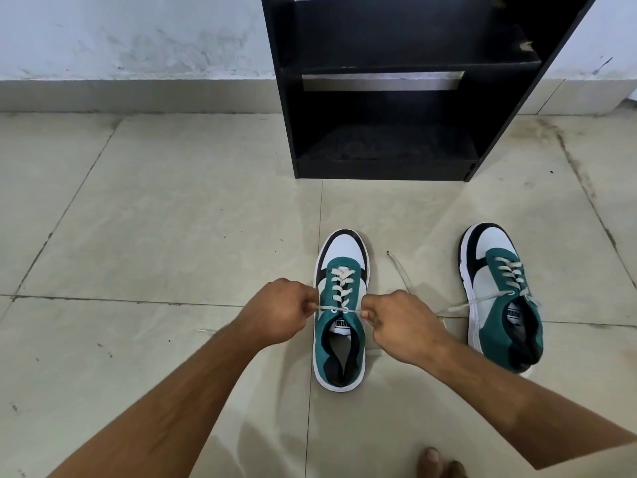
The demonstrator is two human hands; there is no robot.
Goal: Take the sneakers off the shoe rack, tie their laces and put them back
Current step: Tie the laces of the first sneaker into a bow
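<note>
Two teal, white and black sneakers stand on the tiled floor, toes pointing at the rack. The near sneaker [339,319] is between my hands. My left hand [275,310] pinches the left end of its white lace [339,288], and my right hand [401,326] pinches the right end; the lace runs taut across the top eyelets. The loose right end trails away over the floor behind my right hand. The second sneaker [499,294] sits to the right, its laces untied and lying loose on the floor. The black shoe rack [389,91] stands against the wall with bare shelves.
A pale wall with a tiled skirting runs behind the rack. My bare toes [437,462] show at the bottom edge. Open floor tiles spread to the left of the near sneaker and between the sneakers and the rack.
</note>
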